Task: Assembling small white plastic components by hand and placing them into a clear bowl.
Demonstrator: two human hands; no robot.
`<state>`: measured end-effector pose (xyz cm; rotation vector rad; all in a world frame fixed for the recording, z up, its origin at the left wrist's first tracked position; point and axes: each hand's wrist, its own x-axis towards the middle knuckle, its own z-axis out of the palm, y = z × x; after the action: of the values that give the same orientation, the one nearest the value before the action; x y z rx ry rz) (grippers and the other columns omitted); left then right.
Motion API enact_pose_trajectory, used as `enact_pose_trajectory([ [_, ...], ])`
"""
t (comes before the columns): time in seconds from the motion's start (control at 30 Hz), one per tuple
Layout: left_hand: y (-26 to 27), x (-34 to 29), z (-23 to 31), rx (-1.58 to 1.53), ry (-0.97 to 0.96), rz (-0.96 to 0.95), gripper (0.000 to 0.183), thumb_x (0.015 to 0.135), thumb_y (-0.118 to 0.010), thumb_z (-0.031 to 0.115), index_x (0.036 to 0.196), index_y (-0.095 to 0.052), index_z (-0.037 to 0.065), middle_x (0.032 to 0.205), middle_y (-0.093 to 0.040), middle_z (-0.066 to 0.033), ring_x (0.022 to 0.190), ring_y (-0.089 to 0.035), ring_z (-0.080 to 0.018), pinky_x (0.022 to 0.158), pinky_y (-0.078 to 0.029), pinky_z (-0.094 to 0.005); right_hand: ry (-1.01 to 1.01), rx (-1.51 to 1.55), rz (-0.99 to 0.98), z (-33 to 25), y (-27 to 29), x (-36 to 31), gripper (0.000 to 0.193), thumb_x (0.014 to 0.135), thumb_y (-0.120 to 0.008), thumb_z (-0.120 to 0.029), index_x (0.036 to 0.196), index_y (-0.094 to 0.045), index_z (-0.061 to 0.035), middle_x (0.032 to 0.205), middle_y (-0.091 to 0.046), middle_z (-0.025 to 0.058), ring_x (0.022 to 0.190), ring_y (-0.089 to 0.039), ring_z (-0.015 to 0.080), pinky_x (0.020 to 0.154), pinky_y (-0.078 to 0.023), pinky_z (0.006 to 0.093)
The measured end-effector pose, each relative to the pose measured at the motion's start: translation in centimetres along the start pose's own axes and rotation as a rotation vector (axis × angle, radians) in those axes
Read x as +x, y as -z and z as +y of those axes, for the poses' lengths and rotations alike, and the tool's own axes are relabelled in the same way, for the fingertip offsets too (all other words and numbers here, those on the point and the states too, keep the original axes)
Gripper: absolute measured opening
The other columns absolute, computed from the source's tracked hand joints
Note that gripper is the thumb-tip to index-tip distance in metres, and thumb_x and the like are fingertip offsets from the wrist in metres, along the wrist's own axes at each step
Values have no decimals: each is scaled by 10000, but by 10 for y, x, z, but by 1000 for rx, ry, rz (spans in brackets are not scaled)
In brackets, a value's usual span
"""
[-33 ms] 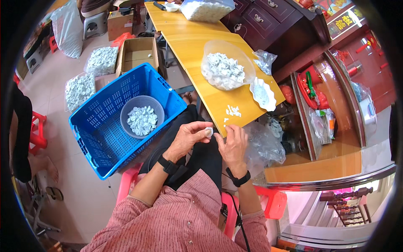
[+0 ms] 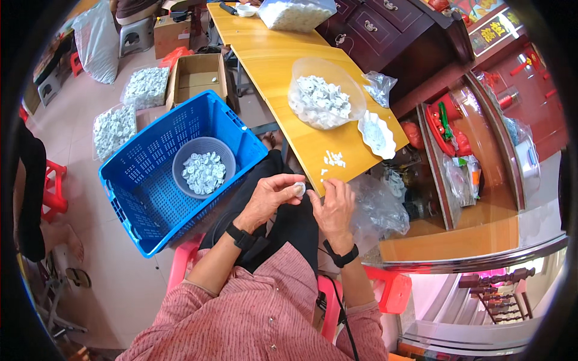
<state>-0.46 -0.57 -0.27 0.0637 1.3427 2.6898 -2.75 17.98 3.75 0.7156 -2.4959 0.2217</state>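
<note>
My left hand pinches a small round white plastic piece between thumb and fingertips, just off the near corner of the yellow table. My right hand is close beside it, fingers curled together and thumb pointing at the piece. Whether the right fingers hold a tiny part is hidden. Beyond the hands, small white bits lie loose on the table. A clear round tub of white pieces and a white scalloped dish of tiny parts stand farther back.
To my left, a blue crate holds a grey bowl of white round pieces. Bags of white pieces and an open cardboard box sit on the floor behind. A clear plastic bag hangs right of the table; another person's leg shows far left.
</note>
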Motion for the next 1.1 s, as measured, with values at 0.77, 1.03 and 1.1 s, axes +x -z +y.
enact_pose_trajectory([
  [0.77,3,-2,6,-335,-5,-131,385,942,-646,104,1300,-574,-17,1254,-624,-152,987,-677,-189,835,-589,-275,-118,257,133,-13,6,1,96,822,-721,-36,885,-650,-31,924,-577,103,810,-588,267,709,-473,385],
  [1.03,-5,-4,10,-409,-28,-180,390,948,-628,81,1320,-558,-14,1284,-607,-162,1120,-636,-226,916,-573,-308,-559,1151,53,-38,40,6,71,930,-652,-34,978,-613,1,857,-617,17,714,-583,68,628,-478,210],
  [1.1,-6,-4,9,-391,-27,-172,391,946,-630,78,1320,-559,-12,1282,-608,-161,1134,-629,-230,928,-569,-312,-619,1215,47,-46,47,7,87,927,-655,-58,991,-619,-11,840,-648,19,701,-596,55,644,-498,202],
])
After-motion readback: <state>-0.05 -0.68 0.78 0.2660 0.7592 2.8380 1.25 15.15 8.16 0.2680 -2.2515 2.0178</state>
